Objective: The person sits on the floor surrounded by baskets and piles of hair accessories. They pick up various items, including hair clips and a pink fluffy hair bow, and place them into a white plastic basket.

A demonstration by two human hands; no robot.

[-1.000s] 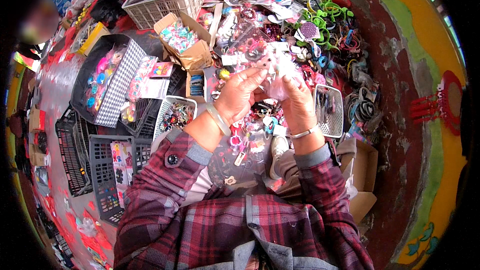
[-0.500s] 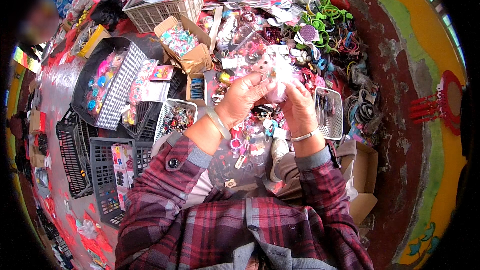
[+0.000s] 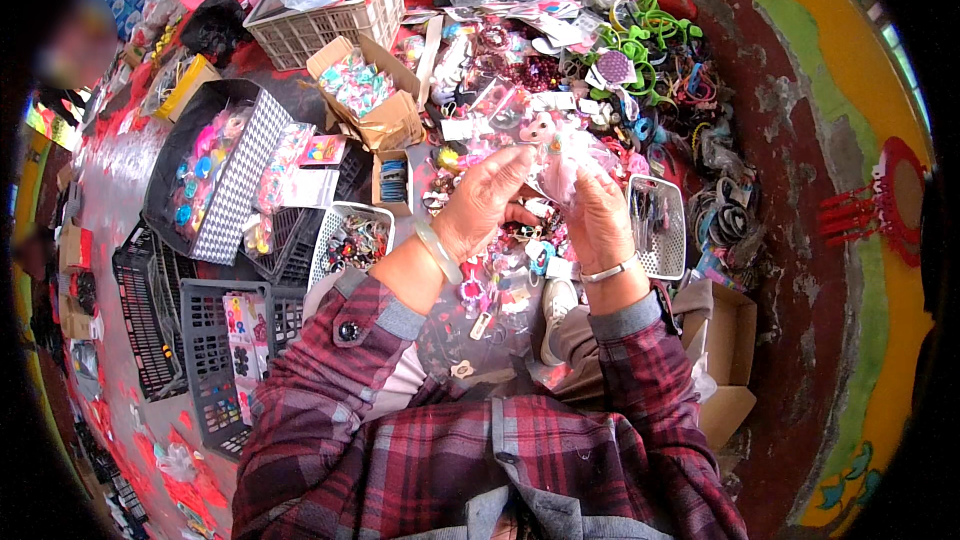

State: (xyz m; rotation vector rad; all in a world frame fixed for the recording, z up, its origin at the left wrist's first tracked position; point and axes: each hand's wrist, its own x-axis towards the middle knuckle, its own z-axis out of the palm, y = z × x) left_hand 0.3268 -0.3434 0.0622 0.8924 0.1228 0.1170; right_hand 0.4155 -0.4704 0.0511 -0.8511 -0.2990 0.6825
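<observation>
A pale pink, gauzy trinket [image 3: 561, 172] with a small animal-like face at its top is held up in front of me, over the pile. My right hand [image 3: 603, 218] pinches its lower right side between thumb and fingers. At its left edge my left hand [image 3: 480, 202] has the thumb and forefinger closed together, while another finger curls lower down, apart from the trinket. What exactly lies between the left fingertips is too small to make out clearly. Behind and below spreads a heap of hair accessories [image 3: 535, 72] and small bagged trinkets.
White baskets stand on both sides of my hands, a left basket [image 3: 322, 258] with small items and a right basket [image 3: 672, 265]. Further left are a cardboard box [image 3: 398, 127] of packets, a black houndstooth box [image 3: 236, 180] and a grey crate [image 3: 205, 345]. Green headbands [image 3: 640, 50] lie far right.
The left thumb has swung upward and away from the trinket's middle to its left edge. More of the trinket, with its little face, now shows. The right hand has barely moved.
</observation>
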